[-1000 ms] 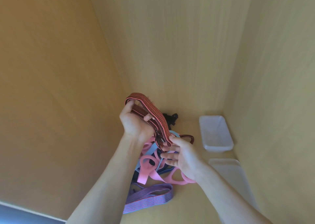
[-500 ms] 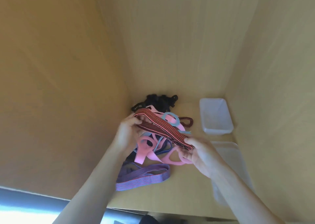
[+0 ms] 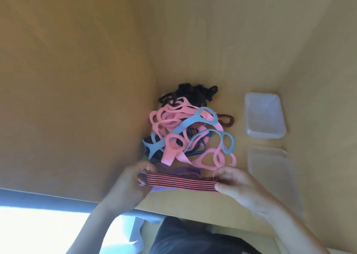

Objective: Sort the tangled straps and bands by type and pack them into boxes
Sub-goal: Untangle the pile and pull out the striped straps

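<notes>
- The left grip (image 3: 131, 184) is closed round the left end of a red-and-black striped band (image 3: 181, 182). The hand is blurred, so the lie of each finger cannot be told.
- The right grip (image 3: 237, 186) pinches the band's right end, thumb on the near edge and fingers on the far edge.
- The band runs flat and straight between the 2 grips, at the near edge of the bench (image 3: 193, 201).
- The band's only marking is its thin dark lines running lengthwise.
- A purple band (image 3: 181, 171) lies just behind it, and a blue-striped edge shows just below it.
- Further back sits the tangled pile: pink loop straps (image 3: 173, 118), blue loop straps (image 3: 193, 122), navy bands (image 3: 195, 151), black straps (image 3: 189, 94) at the far corner, and a second red striped band (image 3: 226, 120) on the pile's right side.
- Right of the pile, apart from it, stand 2 clear plastic boxes: the far box (image 3: 264, 116) and the near box (image 3: 270, 168).
</notes>
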Action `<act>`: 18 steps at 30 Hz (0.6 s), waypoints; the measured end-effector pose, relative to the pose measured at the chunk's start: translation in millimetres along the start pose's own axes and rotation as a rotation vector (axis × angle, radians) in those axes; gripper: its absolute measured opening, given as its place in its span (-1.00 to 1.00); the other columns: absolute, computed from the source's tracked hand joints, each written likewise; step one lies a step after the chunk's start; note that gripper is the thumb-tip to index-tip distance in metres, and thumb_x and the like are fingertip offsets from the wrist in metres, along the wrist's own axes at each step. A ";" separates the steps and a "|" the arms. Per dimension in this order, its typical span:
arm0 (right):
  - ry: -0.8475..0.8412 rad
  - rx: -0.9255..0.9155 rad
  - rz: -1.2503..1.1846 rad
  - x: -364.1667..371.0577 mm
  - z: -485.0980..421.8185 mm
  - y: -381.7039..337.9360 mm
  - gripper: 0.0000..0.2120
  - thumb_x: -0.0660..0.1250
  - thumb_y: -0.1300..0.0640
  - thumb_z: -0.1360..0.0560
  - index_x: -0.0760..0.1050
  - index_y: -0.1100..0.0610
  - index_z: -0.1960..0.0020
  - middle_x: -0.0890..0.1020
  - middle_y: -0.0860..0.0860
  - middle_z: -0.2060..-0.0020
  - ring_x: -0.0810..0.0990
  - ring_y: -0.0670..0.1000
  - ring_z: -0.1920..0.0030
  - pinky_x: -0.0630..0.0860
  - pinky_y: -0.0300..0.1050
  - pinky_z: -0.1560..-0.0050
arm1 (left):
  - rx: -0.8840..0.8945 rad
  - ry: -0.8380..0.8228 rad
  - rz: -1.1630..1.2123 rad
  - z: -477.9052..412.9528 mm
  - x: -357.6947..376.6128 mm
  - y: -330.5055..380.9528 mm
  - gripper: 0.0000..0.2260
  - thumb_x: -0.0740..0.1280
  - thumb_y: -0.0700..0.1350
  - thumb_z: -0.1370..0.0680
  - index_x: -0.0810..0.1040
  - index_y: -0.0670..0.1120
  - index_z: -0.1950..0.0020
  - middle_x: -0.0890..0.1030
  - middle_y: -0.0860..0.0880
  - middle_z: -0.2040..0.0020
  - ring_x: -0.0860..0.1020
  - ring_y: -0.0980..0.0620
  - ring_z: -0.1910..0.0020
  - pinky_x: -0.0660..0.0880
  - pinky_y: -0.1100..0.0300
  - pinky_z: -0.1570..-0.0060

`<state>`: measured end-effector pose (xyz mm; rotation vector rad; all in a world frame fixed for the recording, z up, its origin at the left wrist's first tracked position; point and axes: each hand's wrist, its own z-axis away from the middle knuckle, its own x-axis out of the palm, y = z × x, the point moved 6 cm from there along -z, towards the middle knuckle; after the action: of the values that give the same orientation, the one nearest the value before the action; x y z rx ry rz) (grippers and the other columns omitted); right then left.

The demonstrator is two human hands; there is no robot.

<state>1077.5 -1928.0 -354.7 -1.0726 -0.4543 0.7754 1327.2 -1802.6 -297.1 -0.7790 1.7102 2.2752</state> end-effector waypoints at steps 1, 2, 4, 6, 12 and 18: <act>-0.013 0.001 0.048 7.5 2.7 -1.0 -0.84 0.39 0.39 -0.51 0.58 0.17 -0.01 0.71 0.03 0.15 0.62 -0.05 0.14 0.50 -0.17 0.04 | 0.024 0.019 -0.081 5.2 -3.2 0.2 -0.69 0.37 -0.49 -0.42 0.54 -0.06 0.20 0.63 0.01 0.22 0.51 0.15 0.31 0.44 0.22 0.25; -0.015 -0.002 0.091 14.3 5.4 -2.1 -0.83 0.39 0.37 -0.50 0.58 0.13 0.01 0.70 0.03 0.15 0.62 -0.05 0.16 0.50 -0.14 0.06 | 0.050 0.037 -0.170 9.0 -5.2 0.5 -0.66 0.35 -0.49 -0.40 0.51 -0.02 0.22 0.60 0.02 0.22 0.48 0.14 0.30 0.43 0.18 0.25; -0.008 -0.041 0.149 29.9 9.2 -8.3 -0.80 0.38 0.35 -0.46 0.55 0.06 0.06 0.67 0.01 0.18 0.60 -0.04 0.20 0.49 -0.13 0.09 | 0.056 0.048 -0.369 16.7 -6.4 -1.8 -0.66 0.29 -0.48 -0.36 0.47 -0.01 0.19 0.54 0.07 0.15 0.45 0.11 0.20 0.42 0.16 0.21; 0.007 -0.122 0.195 42.8 12.4 -15.9 -0.78 0.37 0.31 -0.42 0.52 0.01 0.06 0.66 -0.02 0.20 0.59 -0.04 0.19 0.49 -0.18 0.09 | -0.006 0.039 -0.560 20.1 -1.8 -7.1 -0.67 0.22 -0.44 -0.33 0.47 -0.06 0.08 0.50 0.09 0.03 0.43 0.07 0.02 0.40 0.21 0.13; 0.119 -0.302 0.528 60.5 -0.2 -19.6 -0.75 0.40 0.25 -0.46 0.45 -0.03 -0.03 0.54 -0.18 0.09 0.55 -0.13 0.05 0.48 -0.24 0.00 | -0.104 0.039 -0.818 19.0 12.9 -19.4 -0.58 0.22 -0.33 -0.40 0.35 -0.04 -0.22 0.35 0.06 -0.17 0.37 0.01 -0.22 0.39 0.24 -0.06; 0.151 -0.357 0.945 76.7 -10.0 -11.6 -0.62 0.51 0.11 -0.41 0.45 0.04 -0.16 0.46 -0.07 -0.07 0.51 0.02 -0.04 0.53 -0.07 -0.07 | -0.045 -0.102 -0.849 8.0 29.1 -25.8 -0.14 0.45 -0.13 -0.35 0.06 0.09 -0.54 0.09 0.06 -0.47 0.12 0.02 -0.48 0.29 0.22 -0.39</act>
<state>1138.6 -1879.3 -350.9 -1.6953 0.0878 1.4575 1311.8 -1791.5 -332.1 -1.1021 0.9881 1.7122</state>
